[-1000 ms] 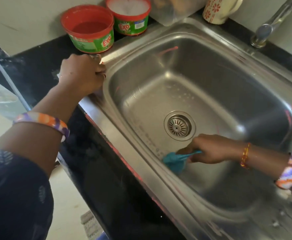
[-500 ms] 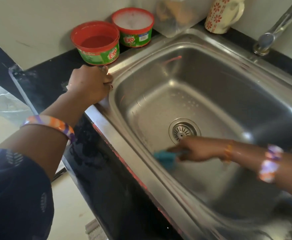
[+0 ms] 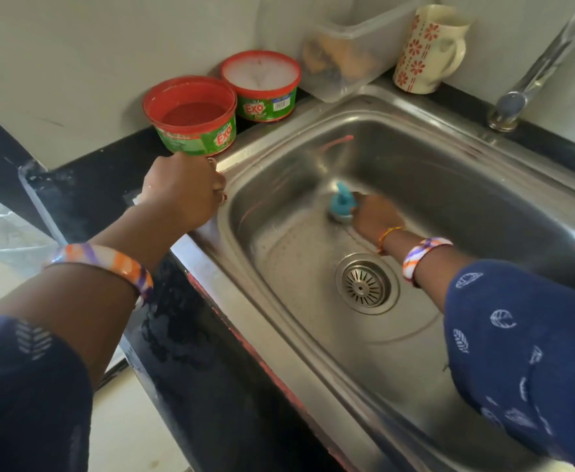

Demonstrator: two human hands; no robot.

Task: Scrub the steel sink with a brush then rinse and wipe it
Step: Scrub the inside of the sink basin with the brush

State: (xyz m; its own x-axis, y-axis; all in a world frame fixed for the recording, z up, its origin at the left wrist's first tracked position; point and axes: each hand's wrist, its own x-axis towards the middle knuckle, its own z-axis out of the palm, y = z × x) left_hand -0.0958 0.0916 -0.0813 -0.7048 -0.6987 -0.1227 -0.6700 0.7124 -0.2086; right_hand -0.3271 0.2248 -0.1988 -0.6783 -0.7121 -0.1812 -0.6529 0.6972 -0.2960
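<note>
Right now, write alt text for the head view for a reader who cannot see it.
A person's right hand scrubs the far floor of a steel sink with a blue brush, while the left hand grips the sink's rim. Two red soap tubs stand on the counter behind.

2 exo tubs (image 3: 190, 117) (image 3: 262, 85), 1 mug (image 3: 427, 49), 1 clear box (image 3: 350, 52), 1 sink (image 3: 449, 185), 1 tap (image 3: 544, 63), 1 brush (image 3: 342, 206), prob.

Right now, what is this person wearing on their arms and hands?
Both arms come out of dark blue sleeves printed with small white leaf shapes. The left hand has a broad bangle in orange, purple and white on its forearm. The right hand has a matching bangle, plus a thin orange thread at the wrist.
</note>
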